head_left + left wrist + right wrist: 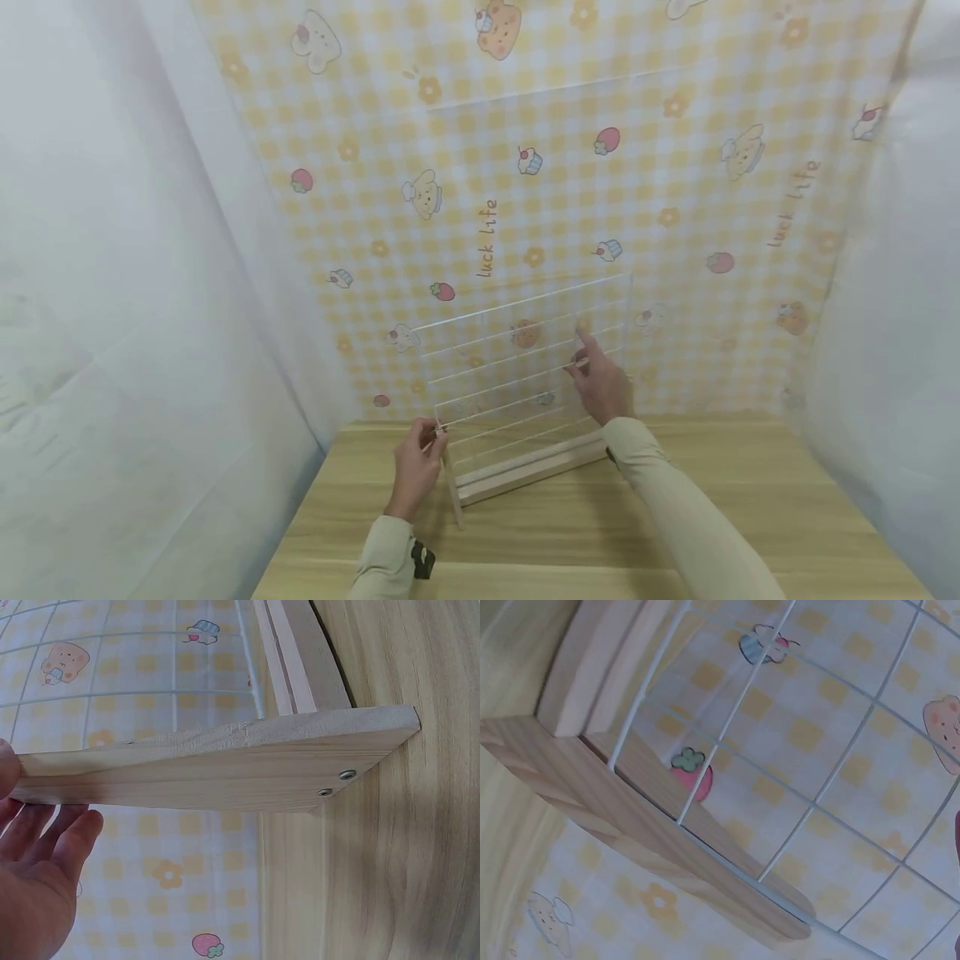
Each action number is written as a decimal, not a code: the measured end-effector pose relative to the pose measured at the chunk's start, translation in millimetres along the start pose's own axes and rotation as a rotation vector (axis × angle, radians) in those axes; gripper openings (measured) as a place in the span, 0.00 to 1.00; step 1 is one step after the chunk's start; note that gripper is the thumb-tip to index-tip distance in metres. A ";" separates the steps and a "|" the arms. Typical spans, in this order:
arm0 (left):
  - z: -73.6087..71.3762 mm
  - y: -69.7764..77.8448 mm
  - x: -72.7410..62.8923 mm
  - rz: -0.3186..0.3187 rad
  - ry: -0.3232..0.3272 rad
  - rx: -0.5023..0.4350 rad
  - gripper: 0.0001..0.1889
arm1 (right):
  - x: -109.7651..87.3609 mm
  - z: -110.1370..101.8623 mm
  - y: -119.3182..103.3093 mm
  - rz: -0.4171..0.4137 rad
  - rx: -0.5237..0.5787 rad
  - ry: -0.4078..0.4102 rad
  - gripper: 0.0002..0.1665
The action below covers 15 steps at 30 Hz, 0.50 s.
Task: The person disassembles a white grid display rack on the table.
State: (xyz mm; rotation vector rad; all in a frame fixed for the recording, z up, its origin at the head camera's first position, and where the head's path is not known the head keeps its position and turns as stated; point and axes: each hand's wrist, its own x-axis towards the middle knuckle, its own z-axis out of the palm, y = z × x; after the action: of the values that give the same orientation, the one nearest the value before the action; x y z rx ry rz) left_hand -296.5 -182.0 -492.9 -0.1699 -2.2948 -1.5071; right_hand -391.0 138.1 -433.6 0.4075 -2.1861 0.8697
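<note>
A white wire grid (525, 301) stands tilted in a pale wooden base bar (532, 473), with a wooden side piece at each end. My left hand (416, 471) pinches the upper end of the left side piece (187, 776), thumb on one edge and fingers on the other. Two screw heads (347, 775) show near that piece's lower end. At the right part of the grid, my right hand (603, 387) pinches a wire, its index finger pointing upward. The right side piece (645, 825) runs along the grid's edge in the right wrist view.
The stand sits on a wood-grain table (540, 542). Behind it hangs a yellow checked cloth (570, 200) with cartoon prints. White sheets (150, 333) hang at both sides. A black strap (423, 560) is at my left cuff.
</note>
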 end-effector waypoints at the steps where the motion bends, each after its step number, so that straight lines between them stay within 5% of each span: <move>1: 1.1 -0.5 -0.1 0.002 -0.002 -0.003 0.13 | 0.9 -2.0 0.1 -0.023 0.009 0.011 0.45; 8: 3.9 -0.1 0.0 0.014 0.006 -0.023 0.11 | 24.5 -10.4 -1.0 -0.398 -0.003 0.140 0.36; 15: 2.7 -1.4 1.1 0.004 0.013 -0.020 0.11 | 45.0 -24.5 -8.1 -0.465 -0.051 0.121 0.35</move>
State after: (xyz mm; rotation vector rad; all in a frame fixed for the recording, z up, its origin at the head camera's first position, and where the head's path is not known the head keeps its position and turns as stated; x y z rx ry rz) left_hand -298.6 -180.2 -494.6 -0.1692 -2.2686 -1.5255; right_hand -404.6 148.3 -384.7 0.7784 -1.8857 0.5634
